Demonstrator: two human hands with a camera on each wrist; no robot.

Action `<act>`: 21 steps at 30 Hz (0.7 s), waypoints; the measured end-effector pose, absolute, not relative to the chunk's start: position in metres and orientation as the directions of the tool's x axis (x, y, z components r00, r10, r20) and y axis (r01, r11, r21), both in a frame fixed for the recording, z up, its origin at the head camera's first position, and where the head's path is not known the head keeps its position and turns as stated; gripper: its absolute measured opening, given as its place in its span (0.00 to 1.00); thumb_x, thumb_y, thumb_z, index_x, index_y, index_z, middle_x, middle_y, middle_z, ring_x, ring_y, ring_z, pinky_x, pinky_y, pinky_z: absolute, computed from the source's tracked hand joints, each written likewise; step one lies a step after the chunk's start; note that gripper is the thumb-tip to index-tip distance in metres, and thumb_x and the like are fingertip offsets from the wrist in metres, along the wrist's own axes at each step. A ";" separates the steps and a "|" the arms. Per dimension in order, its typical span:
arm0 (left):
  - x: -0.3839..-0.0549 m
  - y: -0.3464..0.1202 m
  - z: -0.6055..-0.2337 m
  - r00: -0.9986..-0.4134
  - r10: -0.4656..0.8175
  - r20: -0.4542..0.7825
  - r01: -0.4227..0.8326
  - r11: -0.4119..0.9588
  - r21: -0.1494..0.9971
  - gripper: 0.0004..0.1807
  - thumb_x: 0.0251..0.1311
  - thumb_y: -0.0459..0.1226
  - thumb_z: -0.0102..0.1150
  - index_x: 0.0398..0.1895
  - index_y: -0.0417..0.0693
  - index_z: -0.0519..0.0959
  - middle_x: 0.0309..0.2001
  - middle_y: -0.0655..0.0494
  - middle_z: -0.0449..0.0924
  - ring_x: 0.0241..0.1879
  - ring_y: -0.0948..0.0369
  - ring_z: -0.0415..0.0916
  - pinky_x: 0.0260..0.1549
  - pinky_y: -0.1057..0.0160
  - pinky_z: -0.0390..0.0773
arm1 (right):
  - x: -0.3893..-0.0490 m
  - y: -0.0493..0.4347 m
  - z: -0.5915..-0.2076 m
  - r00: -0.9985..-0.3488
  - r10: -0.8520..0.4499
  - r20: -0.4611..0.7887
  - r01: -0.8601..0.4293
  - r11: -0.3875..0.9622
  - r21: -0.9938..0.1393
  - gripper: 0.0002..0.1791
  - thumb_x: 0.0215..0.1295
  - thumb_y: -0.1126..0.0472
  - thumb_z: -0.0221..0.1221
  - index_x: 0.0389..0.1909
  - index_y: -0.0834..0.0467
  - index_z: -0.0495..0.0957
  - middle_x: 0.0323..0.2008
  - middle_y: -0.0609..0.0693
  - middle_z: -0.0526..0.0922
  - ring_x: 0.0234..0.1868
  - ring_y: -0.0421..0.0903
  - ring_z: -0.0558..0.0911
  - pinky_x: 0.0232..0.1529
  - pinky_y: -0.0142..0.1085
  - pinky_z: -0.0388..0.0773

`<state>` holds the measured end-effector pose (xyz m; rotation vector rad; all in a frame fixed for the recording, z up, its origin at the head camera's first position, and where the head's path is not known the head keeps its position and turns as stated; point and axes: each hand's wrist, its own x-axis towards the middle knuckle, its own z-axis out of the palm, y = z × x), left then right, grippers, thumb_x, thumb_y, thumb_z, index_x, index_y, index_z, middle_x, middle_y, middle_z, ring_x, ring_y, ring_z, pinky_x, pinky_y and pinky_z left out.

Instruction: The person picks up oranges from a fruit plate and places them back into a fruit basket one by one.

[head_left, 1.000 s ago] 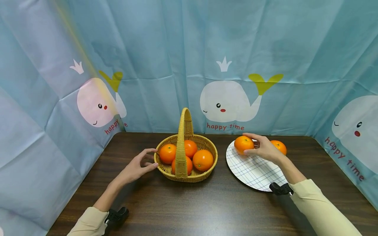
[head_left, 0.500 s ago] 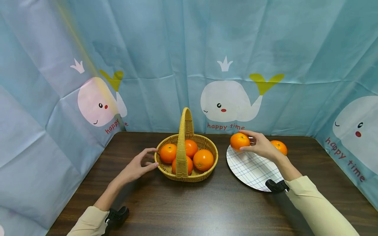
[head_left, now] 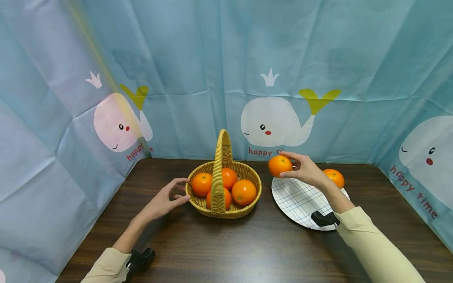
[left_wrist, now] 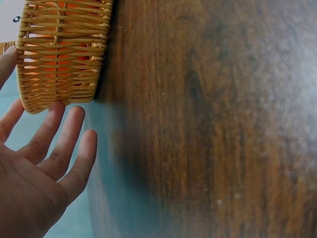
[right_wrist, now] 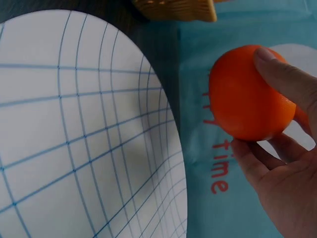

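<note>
My right hand [head_left: 303, 169] pinches an orange [head_left: 279, 166] between thumb and fingers, raised above the far left edge of the white plate [head_left: 301, 202] with blue grid lines. In the right wrist view that orange [right_wrist: 250, 94] hangs clear of the plate [right_wrist: 89, 124]. My left hand [head_left: 165, 199] touches the left end of a yellow wicker basket [head_left: 231, 213] with an arched handle. Its fingers are spread and nearly straight against the weave, as the left wrist view shows, with the thumb by the rim. Several oranges [head_left: 244, 192] lie inside the basket.
Another orange [head_left: 334, 178] sits at the plate's far right side, partly behind my right wrist. Everything stands on a dark wooden table [head_left: 244, 247]. A blue curtain [head_left: 184, 118] with whale prints hangs along the back and sides.
My right hand has lifted the orange from the plate and carried it left, toward the basket. My left hand has stayed at the basket's end.
</note>
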<state>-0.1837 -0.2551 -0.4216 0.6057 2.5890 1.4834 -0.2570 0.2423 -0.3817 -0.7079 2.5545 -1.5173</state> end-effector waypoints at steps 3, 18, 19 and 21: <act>-0.184 -0.255 -0.422 -0.917 0.383 0.112 0.289 0.447 0.846 0.30 0.70 0.38 0.64 0.71 0.46 0.66 0.62 0.36 0.70 0.53 0.44 0.78 0.49 0.54 0.81 | -0.257 0.237 -0.379 -0.884 -0.437 0.163 -0.349 0.388 -0.853 0.43 0.59 0.64 0.74 0.74 0.60 0.66 0.73 0.61 0.63 0.60 0.60 0.77 0.53 0.37 0.80; -0.184 -0.255 -0.422 -0.918 0.382 0.109 0.282 0.433 0.856 0.30 0.69 0.38 0.65 0.71 0.46 0.66 0.62 0.36 0.70 0.52 0.44 0.78 0.47 0.57 0.82 | -0.258 0.206 -0.371 -0.859 -0.473 0.199 -0.368 0.299 -0.880 0.41 0.57 0.66 0.75 0.72 0.60 0.69 0.65 0.57 0.73 0.52 0.57 0.82 0.48 0.41 0.82; -0.184 -0.255 -0.422 -0.918 0.382 0.108 0.281 0.432 0.857 0.30 0.69 0.38 0.65 0.71 0.46 0.66 0.62 0.36 0.70 0.52 0.44 0.78 0.47 0.57 0.82 | -0.258 0.204 -0.370 -0.857 -0.474 0.201 -0.370 0.294 -0.881 0.41 0.57 0.66 0.75 0.72 0.59 0.69 0.65 0.57 0.74 0.53 0.57 0.82 0.49 0.41 0.82; -0.184 -0.255 -0.422 -0.917 0.383 0.107 0.281 0.432 0.857 0.30 0.69 0.38 0.64 0.71 0.46 0.66 0.62 0.36 0.70 0.52 0.44 0.78 0.47 0.57 0.81 | -0.258 0.200 -0.369 -0.849 -0.485 0.208 -0.375 0.278 -0.884 0.41 0.57 0.67 0.75 0.72 0.60 0.69 0.64 0.57 0.74 0.53 0.57 0.82 0.50 0.41 0.82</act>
